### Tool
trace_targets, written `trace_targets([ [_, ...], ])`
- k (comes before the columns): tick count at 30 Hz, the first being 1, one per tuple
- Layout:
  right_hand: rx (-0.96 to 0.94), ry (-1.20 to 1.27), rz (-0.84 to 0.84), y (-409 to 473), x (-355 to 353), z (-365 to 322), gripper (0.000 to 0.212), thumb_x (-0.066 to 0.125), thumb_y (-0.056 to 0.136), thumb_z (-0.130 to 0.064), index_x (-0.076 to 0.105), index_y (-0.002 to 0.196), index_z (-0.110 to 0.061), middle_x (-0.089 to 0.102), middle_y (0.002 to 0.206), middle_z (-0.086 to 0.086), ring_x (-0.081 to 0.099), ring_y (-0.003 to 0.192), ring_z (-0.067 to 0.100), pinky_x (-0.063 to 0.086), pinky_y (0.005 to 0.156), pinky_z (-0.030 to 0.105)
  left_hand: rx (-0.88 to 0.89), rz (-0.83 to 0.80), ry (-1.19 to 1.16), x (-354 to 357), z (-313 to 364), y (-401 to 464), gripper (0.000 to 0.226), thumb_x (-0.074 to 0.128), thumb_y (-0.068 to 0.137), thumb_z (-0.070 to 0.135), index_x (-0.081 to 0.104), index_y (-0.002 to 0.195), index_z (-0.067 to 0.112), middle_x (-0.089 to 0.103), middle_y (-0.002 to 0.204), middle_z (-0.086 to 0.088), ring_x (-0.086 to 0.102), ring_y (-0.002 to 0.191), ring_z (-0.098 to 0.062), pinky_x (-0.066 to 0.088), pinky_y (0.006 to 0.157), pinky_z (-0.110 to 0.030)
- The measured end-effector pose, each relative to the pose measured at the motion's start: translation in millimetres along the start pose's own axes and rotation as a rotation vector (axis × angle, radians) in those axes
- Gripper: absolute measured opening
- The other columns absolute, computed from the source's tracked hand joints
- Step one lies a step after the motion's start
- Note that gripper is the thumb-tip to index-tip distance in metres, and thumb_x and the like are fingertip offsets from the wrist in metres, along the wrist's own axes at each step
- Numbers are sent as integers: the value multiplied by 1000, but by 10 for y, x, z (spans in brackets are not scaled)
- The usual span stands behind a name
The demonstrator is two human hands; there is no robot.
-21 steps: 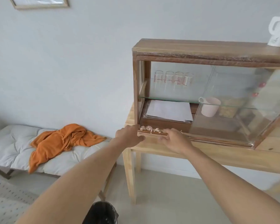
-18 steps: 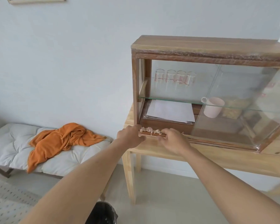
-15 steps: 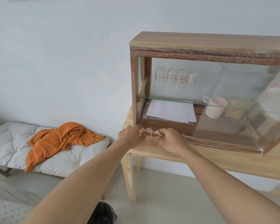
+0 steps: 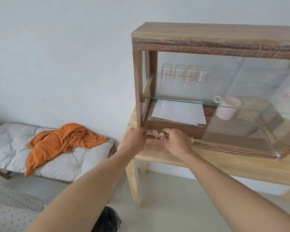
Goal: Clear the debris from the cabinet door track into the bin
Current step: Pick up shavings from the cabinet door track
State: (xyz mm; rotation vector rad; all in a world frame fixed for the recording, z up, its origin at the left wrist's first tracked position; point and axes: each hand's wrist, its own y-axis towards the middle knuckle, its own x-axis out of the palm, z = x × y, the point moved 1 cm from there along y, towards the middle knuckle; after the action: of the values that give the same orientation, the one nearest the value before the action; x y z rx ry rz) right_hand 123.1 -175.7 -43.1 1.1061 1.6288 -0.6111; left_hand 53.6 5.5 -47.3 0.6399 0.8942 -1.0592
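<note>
The debris (image 4: 155,133), a pale heap of curled wood shavings, lies in the door track (image 4: 224,144) at the near left corner of the cabinet (image 4: 208,36), and my two hands bracket it: my left hand (image 4: 136,138) at its left end, touching, my right hand (image 4: 177,141) at its right end, fingertips on the track. Both hands are loosely curled and neither is clamped on anything that I can see; they stand a little apart with the heap between them. The heap runs along the track, left to right, so I judge the move to be a squeeze inward along that line, both hands about equally near. A few stray shavings (image 4: 192,139) show just right of my right hand, beside the edge of the glass door (image 4: 241,106), which is slid to the right. The track is a narrow wooden groove, so bits may stay lodged. The cabinet sits on a light wooden worktop (image 4: 208,158). The bin (image 4: 109,220), black-lined, stands on the floor low and near, below my left forearm, well apart from the track.
</note>
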Motion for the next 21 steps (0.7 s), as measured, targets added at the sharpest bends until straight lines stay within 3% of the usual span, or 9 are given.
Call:
trace_targets([
  [3, -4, 4, 18, 2, 3, -2, 24, 59, 103, -39, 76, 118, -32, 77, 116, -3, 72, 107, 32, 42, 72, 37, 7, 12, -28, -16, 2, -19, 24, 49, 105, 20, 70, 101, 10, 69, 75, -12, 70, 41, -19, 63, 51, -43],
  [9, 8, 6, 39, -6, -19, 5, 24, 58, 103, -40, 76, 116, -31, 78, 114, -4, 72, 105, 32, 43, 71, 37, 66, 69, -84, -101, 123, -26, 23, 49, 107, 18, 68, 114, 8, 70, 74, -15, 70, 41, -21, 62, 48, -44],
  [14, 14, 12, 47, 10, -13, 19, 24, 59, 102, -42, 77, 114, -32, 79, 113, -6, 73, 104, 31, 43, 71, 36, 126, 23, -52, -60, 294, 30, 25, 49, 106, 13, 63, 86, 12, 67, 66, -15, 71, 42, -25, 60, 47, -45],
  [18, 17, 18, 49, 20, 6, 51, 23, 61, 101, -42, 78, 114, -32, 80, 111, -4, 73, 104, 33, 42, 68, 36, 117, -39, -25, 31, 350, 48, 23, 50, 107, 15, 72, 104, 7, 73, 75, -17, 73, 48, -28, 63, 52, -42],
  [21, 15, 24, 51, 30, 21, 62, 23, 61, 101, -43, 78, 113, -33, 80, 109, -3, 73, 102, 33, 42, 67, 36, 134, -40, -7, 83, 366, 41, 30, 50, 106, 17, 71, 92, 2, 71, 70, -20, 73, 58, -37, 62, 55, -46],
])
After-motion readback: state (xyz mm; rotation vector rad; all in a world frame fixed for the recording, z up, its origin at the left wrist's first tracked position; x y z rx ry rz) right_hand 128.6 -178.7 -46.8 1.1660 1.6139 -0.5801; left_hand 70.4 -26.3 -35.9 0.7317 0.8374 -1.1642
